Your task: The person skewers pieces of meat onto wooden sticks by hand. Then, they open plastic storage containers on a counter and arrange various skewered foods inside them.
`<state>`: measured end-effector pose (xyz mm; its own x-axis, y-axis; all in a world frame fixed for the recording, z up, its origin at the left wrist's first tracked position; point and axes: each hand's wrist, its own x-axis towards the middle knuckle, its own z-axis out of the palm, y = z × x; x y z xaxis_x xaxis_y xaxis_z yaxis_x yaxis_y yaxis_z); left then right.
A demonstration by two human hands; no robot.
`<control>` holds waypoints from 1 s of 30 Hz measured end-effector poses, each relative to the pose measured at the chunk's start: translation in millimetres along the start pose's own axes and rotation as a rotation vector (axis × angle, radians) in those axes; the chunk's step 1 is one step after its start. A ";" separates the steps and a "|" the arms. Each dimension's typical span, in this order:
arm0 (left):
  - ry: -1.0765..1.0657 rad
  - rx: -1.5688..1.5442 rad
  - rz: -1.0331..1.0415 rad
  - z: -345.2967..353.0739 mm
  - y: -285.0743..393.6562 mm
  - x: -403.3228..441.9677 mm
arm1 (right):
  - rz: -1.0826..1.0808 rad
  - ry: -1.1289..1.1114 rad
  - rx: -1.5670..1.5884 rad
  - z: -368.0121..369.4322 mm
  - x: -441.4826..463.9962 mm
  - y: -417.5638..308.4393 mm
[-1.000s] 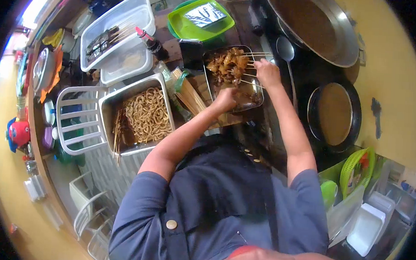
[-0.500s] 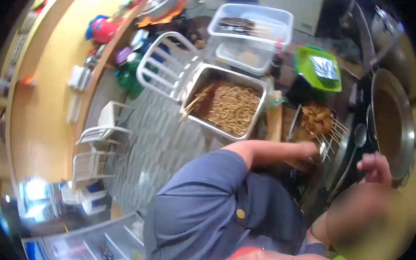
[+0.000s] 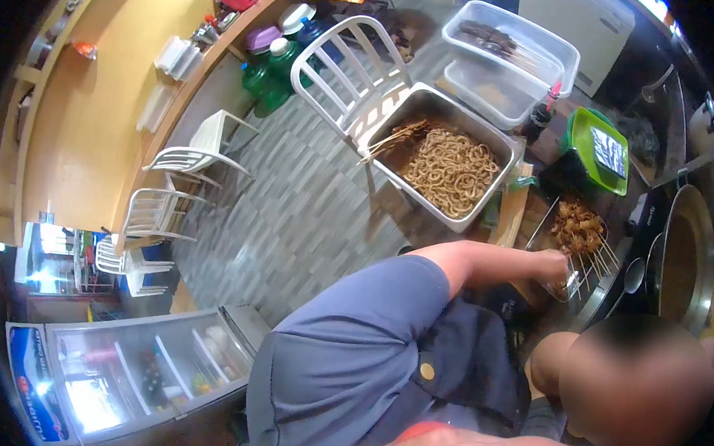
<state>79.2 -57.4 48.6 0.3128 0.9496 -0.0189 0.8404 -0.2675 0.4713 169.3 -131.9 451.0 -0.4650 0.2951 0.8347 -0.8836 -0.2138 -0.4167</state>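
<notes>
My left hand (image 3: 560,267), fingers curled closed, is at the near side of a metal tray (image 3: 543,225). Browned skewered meat (image 3: 578,226) lies there, its sticks (image 3: 603,261) pointing toward me, close to the hand. What the fingers hold, if anything, is hidden. My right forearm (image 3: 550,361) reaches in at the lower right, and a blurred patch covers its hand. Beyond that patch are the wide pan (image 3: 692,249) and a metal spoon (image 3: 634,275). Left of the skewers stands a deep steel pan (image 3: 501,176) with coiled brown pieces (image 3: 450,171) and several skewers (image 3: 398,139) in dark sauce.
Clear plastic tubs (image 3: 512,44), one holding dark skewers, stand behind the steel pan. A green basket (image 3: 599,151) and dark bottle (image 3: 540,115) are nearby. White chairs (image 3: 345,69) stand on the grey floor, and a glass-door fridge (image 3: 135,365) is at lower left.
The view has shifted, so the surroundings appear lower and further right. My left hand stays by the skewer tray. My right hand, raised beside the wide pan before, is now behind the blurred patch.
</notes>
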 end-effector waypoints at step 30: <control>-0.006 -0.110 0.020 12.3 -7.3 8.3 | -0.105 0.196 -0.339 -12.9 -27.0 -26.5</control>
<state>81.1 -49.5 34.1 0.3314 0.9434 -0.0135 0.7808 -0.2662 0.5653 204.5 -122.2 434.8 -0.3440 0.4780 0.8082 -0.8799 0.1364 -0.4552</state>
